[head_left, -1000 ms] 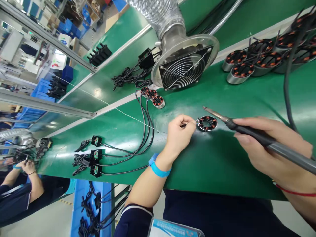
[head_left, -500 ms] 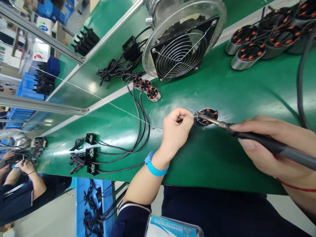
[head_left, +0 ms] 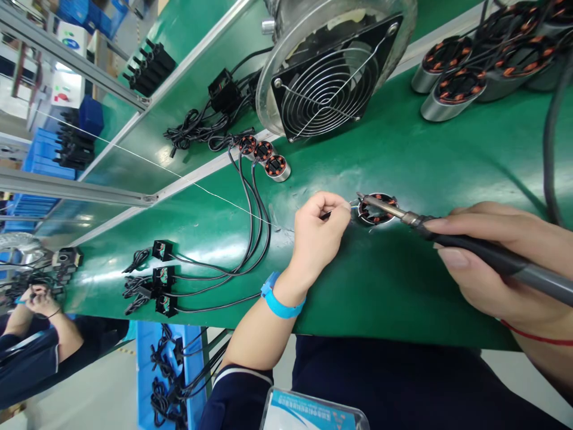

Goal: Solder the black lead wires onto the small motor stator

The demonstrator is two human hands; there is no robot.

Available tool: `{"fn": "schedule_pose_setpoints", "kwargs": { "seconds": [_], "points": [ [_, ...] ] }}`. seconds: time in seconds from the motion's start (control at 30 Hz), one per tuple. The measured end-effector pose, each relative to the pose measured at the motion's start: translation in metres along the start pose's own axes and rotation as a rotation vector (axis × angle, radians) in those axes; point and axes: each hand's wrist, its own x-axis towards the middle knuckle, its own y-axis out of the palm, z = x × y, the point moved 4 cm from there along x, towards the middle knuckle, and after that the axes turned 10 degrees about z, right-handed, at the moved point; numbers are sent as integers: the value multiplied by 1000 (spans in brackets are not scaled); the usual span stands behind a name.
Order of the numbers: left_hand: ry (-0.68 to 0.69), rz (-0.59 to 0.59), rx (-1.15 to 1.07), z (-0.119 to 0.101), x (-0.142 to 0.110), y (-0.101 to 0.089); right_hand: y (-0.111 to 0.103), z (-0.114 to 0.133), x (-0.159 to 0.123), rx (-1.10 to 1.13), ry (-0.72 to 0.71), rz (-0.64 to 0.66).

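My right hand (head_left: 505, 257) grips a soldering iron (head_left: 483, 254) by its dark handle. The metal tip reaches over a small motor stator (head_left: 378, 200) with copper windings, lying on the green bench. My left hand (head_left: 320, 230) is closed in a pinch on the end of a black cable, mostly hidden by the fingers. Thin wires run from those fingertips to the stator's left rim, close to the iron's tip. A thin pale strand (head_left: 224, 199) stretches from the upper left down to my left hand.
A fan with a wire guard (head_left: 324, 101) stands behind. Three small stators (head_left: 276, 166) are cabled to open black boxes (head_left: 163, 278). Larger stators (head_left: 456, 92) sit at back right beside a hanging thick cable (head_left: 550, 143). A blue bin (head_left: 192, 358) and a co-worker's hands (head_left: 42, 298) are left.
The soldering iron's tip has lifted slightly up and away from the wires by my left fingertips. My left hand keeps its pinch, and the view has shifted a little.
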Motion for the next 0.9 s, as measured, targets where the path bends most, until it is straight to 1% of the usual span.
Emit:
{"fn": "schedule_pose_setpoints", "kwargs": {
  "seconds": [0.33, 0.53, 0.7, 0.83, 0.9],
  "points": [
    [22, 4, 2, 1, 1, 0, 2, 3, 1, 23, -10, 22],
    [25, 3, 3, 1, 1, 1, 2, -1, -2, 22, -17, 2],
    [21, 4, 4, 1, 1, 1, 0, -4, -3, 10, -31, 57],
    [22, -9, 0, 3, 1, 0, 1, -2, 0, 6, -13, -34],
    [16, -9, 3, 3, 1, 0, 2, 0, 3, -27, 2, -49]
  ]
}}
